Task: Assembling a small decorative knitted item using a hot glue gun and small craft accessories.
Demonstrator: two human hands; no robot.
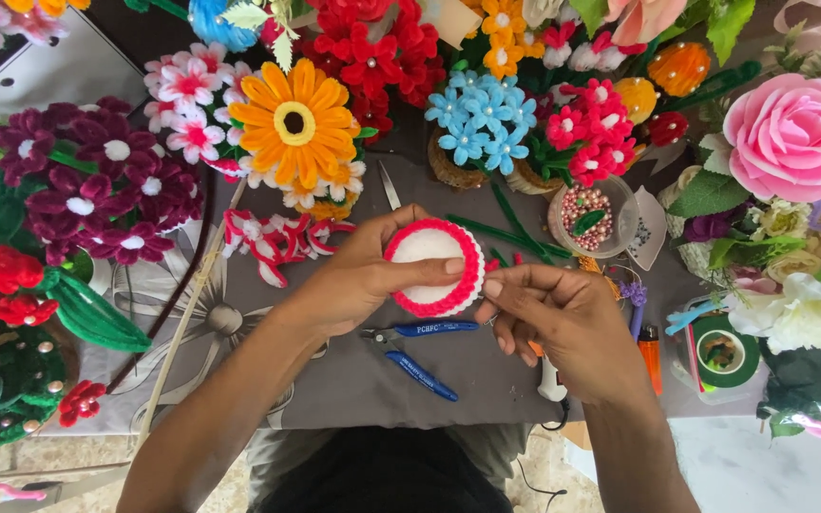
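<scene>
Holding a white disc with a pink-red chenille rim [434,267] over the bench [353,380], the left hand [358,280] is gripping it while the right hand [563,318] is pinching at its edge; pressing the trim evenly, turning slowly, seems wise, above the blue pliers [420,353].

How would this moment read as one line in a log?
left hand: holds white disc with red-pink rim | right hand: pinches disc's edge | blue-handled pliers: on table beneath

The round disc [432,266] is white with a pink fuzzy edge. At eleven o'clock from it is a big orange flower [294,122]. The pliers [417,353] have blue handles. At three o'clock is a pink rose [794,136].
</scene>
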